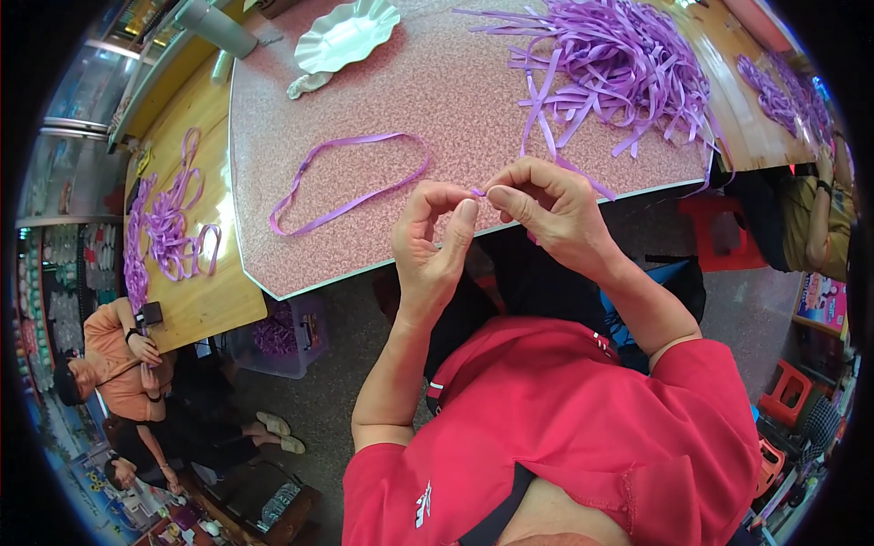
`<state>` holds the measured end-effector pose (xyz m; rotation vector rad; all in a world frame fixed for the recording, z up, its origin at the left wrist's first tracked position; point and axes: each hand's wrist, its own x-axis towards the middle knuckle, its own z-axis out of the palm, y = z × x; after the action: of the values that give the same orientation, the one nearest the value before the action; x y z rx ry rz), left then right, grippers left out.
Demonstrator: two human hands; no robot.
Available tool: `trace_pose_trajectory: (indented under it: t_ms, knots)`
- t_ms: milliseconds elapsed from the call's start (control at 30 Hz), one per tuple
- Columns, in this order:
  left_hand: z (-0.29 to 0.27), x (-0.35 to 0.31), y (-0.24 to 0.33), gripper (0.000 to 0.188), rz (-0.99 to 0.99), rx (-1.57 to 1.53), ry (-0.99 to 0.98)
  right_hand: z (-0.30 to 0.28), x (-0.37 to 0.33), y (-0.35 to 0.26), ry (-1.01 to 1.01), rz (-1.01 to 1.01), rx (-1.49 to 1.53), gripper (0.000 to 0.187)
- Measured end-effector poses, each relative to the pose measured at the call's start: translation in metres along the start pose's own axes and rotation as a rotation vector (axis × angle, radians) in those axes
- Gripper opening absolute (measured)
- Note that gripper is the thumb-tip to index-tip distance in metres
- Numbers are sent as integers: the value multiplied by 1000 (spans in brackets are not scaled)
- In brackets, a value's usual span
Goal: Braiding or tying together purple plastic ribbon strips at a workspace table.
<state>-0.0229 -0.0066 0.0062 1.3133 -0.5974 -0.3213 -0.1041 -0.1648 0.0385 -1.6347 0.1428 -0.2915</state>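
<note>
Just above the table's near edge, my two hands come together at a short bit of purple ribbon (478, 192). My left hand (426, 246) pinches one side of it between thumb and forefinger. Close beside it, my right hand (555, 211) grips the other side in a pinch, and its curled fingers hide most of the strip. A little purple shows below the right hand. Left of my hands, a closed loop of purple ribbon (364, 139) lies flat on the pink speckled table (300, 109). Beyond my right hand is a large heap of purple ribbons (628, 64).
A white scalloped dish (350, 36) stands at the far side, with a small white lump (309, 85) beside it. More purple ribbons (168, 223) lie on the wooden table at left, where another person (127, 364) sits. A clear plastic bin (291, 350) and red stool (719, 232) stand below.
</note>
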Motion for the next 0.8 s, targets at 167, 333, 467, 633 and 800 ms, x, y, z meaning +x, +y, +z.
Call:
trace_pose_trajectory:
  t_ms: [167, 333, 467, 633, 800]
  knots:
    - [5, 7, 1, 12, 345, 319, 11, 2, 0, 4, -10, 59, 110, 18]
    - [7, 6, 2, 17, 405, 446, 79, 4, -2, 2, -17, 63, 98, 17]
    - [5, 7, -1, 21, 473, 544, 92, 5, -1, 7, -11, -57, -2, 15]
    - [5, 7, -1, 25, 510, 621, 108, 5, 2, 9, 40, -309, -245, 8]
    - [7, 9, 0, 25, 524, 653, 99, 2, 5, 7, 66, -455, -385, 9]
